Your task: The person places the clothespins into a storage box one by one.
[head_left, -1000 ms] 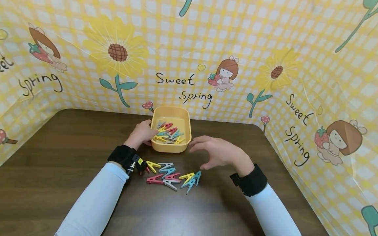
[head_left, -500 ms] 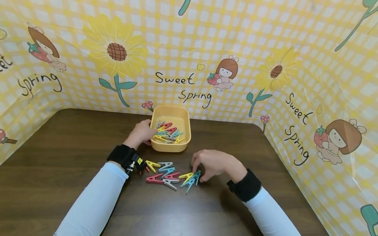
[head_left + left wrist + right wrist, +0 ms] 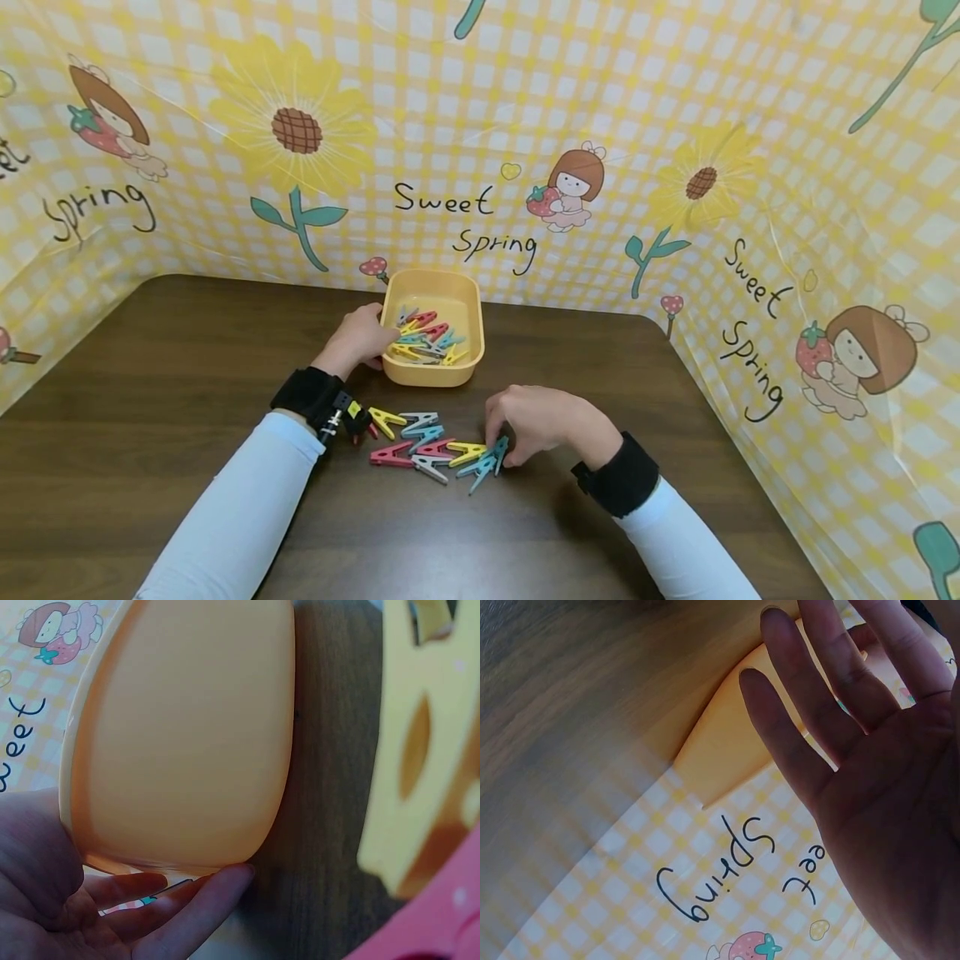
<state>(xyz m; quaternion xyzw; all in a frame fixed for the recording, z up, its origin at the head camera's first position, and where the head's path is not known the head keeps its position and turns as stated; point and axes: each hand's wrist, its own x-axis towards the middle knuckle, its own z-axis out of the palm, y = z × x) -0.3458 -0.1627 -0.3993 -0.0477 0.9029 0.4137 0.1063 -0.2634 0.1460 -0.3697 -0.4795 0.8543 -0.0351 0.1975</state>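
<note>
A yellow plastic tub (image 3: 435,377) stands near the table's back edge, holding several clothespins (image 3: 429,337). My left hand (image 3: 360,337) grips its left wall, thumb at the rim; in the left wrist view the fingers (image 3: 187,919) curl against the tub's outside (image 3: 187,735). My right hand (image 3: 543,423) pinches a blue clothespin (image 3: 500,455) between thumb and fingertips at the right end of a loose group on the table. Beside it lie another blue clothespin (image 3: 477,473) and a yellow clothespin (image 3: 467,452). The right wrist view shows the palm and fingers (image 3: 784,735), the pinch hidden.
Further left in the group are red (image 3: 390,455), grey (image 3: 430,468), blue (image 3: 422,437) and yellow clothespins (image 3: 386,421), partly beside the left wrist's camera. A yellow checked cloth (image 3: 465,150) rises behind the brown table (image 3: 187,400) and along its sides.
My right hand has come down and toward me from beside the tub to the blue clothespin. The yellow clothespin beside it has shifted left. My left hand stays on the tub.
</note>
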